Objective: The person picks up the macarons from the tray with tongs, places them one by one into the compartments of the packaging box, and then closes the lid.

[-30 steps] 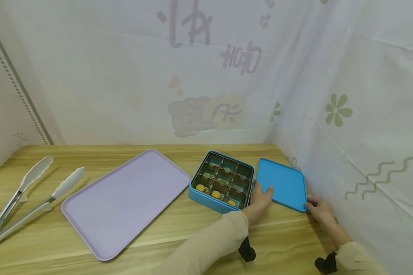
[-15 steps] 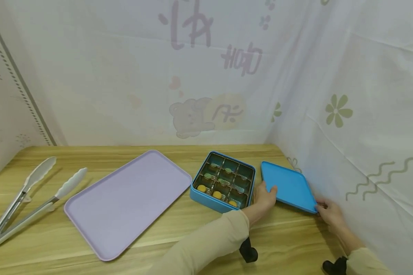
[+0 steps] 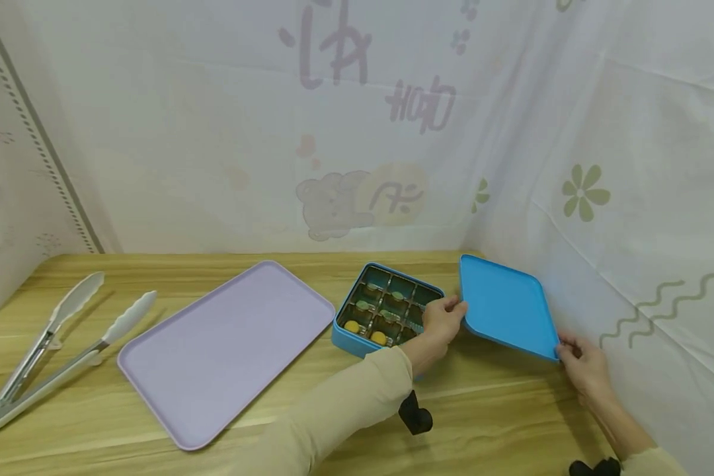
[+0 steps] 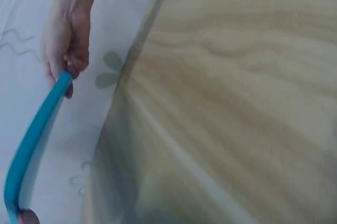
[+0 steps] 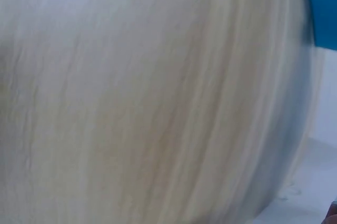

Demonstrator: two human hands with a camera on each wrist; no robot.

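A flat blue lid [image 3: 506, 305] is held up off the table at the right, tilted. My left hand [image 3: 442, 324] pinches its near left corner, and my right hand [image 3: 584, 367] grips the near right corner. The left wrist view shows the lid's edge [image 4: 32, 139] running from a left fingertip to the right hand [image 4: 67, 45]. Left of the lid stands the blue box [image 3: 352, 344], with a divided insert inside. Yellow balls [image 3: 352, 326] lie in its front compartments; my left hand overlaps its right side in the head view. Part of the lid [image 5: 324, 10] enters the blurred right wrist view.
A lilac tray [image 3: 232, 350] lies left of the box, its right corner close to the box. Farther left are metal tongs [image 3: 47, 388] with pale tips, spread apart. A printed white curtain [image 3: 660, 251] rises along the table's right side and back.
The lid has come up from the table and shifted slightly right, carried by both hands. My left hand has risen, now overlapping the box's right side.
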